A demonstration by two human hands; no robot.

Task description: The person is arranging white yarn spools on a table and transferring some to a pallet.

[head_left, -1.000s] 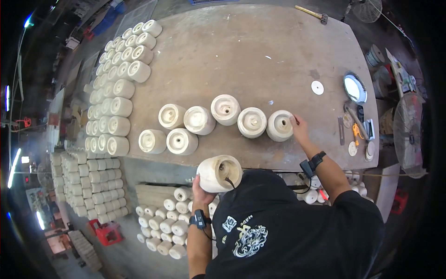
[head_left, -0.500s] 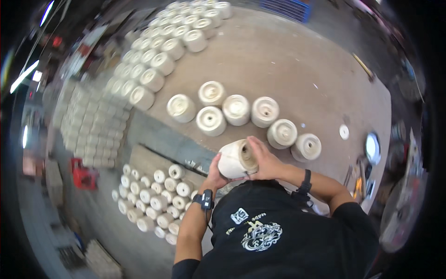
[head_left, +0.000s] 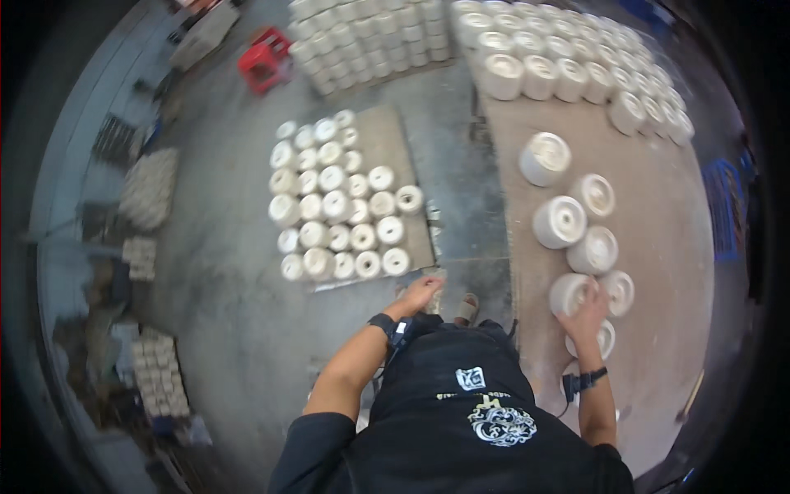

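Note:
My right hand [head_left: 587, 313] is closed around the top and right side of a cream-white, plaster-like cylinder [head_left: 564, 293], which stands on the brown tabletop. Right beside it are two similar cylinders, one touching or nearly touching on the far right [head_left: 619, 292] and one nearer me, partly hidden by my wrist. More of the same kind stand farther along, with ringed recesses on top, such as the one with a central hole [head_left: 560, 221]. My left hand [head_left: 421, 294] hangs low over the gap left of the table, its fingers loosely curled with nothing visible in them.
A board [head_left: 381, 136] on the floor at left carries many smaller white cylinders. Rows of larger cylinders [head_left: 539, 76] fill the table's far end. Stacked cylinders [head_left: 370, 41] and a red plastic stool [head_left: 262, 66] stand beyond. A blue crate [head_left: 724, 210] is off the table's right side.
The view has swung left. The cylinder that both hands held in front of my body now stands on the table under my right hand. My left hand has come away from it.

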